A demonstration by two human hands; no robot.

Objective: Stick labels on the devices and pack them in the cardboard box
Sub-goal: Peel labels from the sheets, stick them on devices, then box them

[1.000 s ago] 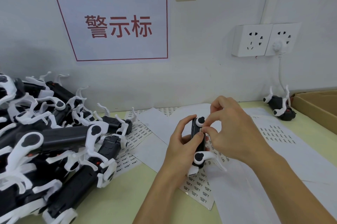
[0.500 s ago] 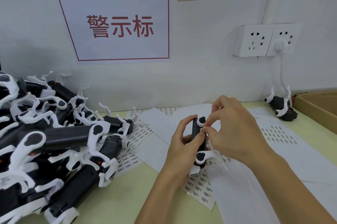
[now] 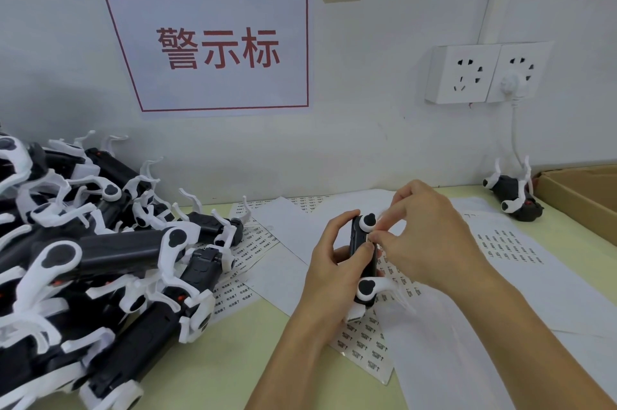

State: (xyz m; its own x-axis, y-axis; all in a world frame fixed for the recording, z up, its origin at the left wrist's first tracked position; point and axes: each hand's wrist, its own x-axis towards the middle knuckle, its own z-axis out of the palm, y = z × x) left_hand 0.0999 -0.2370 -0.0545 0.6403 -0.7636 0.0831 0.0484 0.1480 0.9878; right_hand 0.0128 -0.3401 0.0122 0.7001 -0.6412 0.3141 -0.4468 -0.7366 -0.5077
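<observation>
A black device with white arms [image 3: 362, 252] stands upright over the table's middle, gripped by my left hand [image 3: 334, 272] with the thumb across its front. My right hand [image 3: 430, 236] pinches a small label against the device's right side near its top; the label itself is mostly hidden by the fingertips. A heap of identical black-and-white devices [image 3: 100, 262] fills the left of the table. One more device [image 3: 514, 199] lies by the wall at the right. The cardboard box [image 3: 581, 189] shows its corner at the right edge.
Label sheets [image 3: 364, 342] and blank backing papers [image 3: 507, 252] cover the table under and around my hands. On the wall are a red-lettered sign [image 3: 217, 42] and a double socket [image 3: 484, 72] with a white plug and cord hanging down.
Almost nothing has moved. My right fingertips have shifted slightly on the device's side while my left hand keeps the same grip.
</observation>
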